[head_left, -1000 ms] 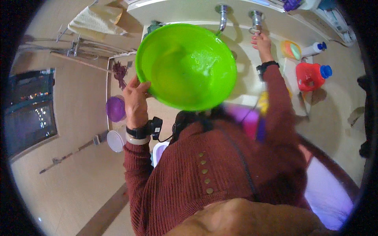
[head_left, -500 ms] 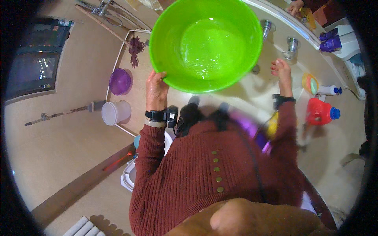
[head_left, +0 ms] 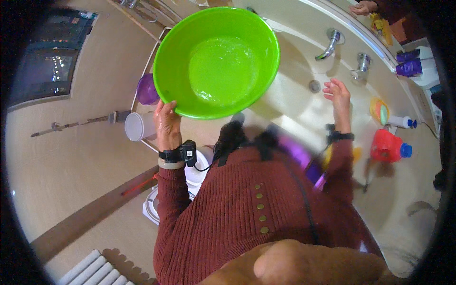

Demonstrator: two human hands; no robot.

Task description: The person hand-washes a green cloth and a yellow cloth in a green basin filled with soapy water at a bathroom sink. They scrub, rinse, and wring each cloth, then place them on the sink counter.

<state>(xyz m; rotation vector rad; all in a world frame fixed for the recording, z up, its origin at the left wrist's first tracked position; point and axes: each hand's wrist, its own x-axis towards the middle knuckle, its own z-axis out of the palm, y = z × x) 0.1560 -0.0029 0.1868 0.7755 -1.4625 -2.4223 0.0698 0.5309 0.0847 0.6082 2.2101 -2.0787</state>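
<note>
A large bright green basin (head_left: pixel 221 71) is tilted toward me, its inside wet and shiny. My left hand (head_left: pixel 167 121) grips its near left rim, with the thumb over the edge. Over the white sink (head_left: pixel 289 57), to the right of the basin, my right hand (head_left: pixel 339 97) is raised with nothing in it and its fingers loosely apart. That hand is close to the drain (head_left: pixel 314 86) and below the two chrome taps (head_left: pixel 331 43).
On the right counter are a soap dish (head_left: pixel 379 111), a white bottle with a blue top (head_left: pixel 403 122) and a red jug with a blue cap (head_left: pixel 387 146). A purple bowl (head_left: pixel 147 89) and a white bucket (head_left: pixel 138 127) stand at left. A mirror (head_left: pixel 387 19) edges the far right.
My left hand has carried the green basin to the left, away from the taps, uncovering more of the sink and its drain. My right hand stays near the taps.
</note>
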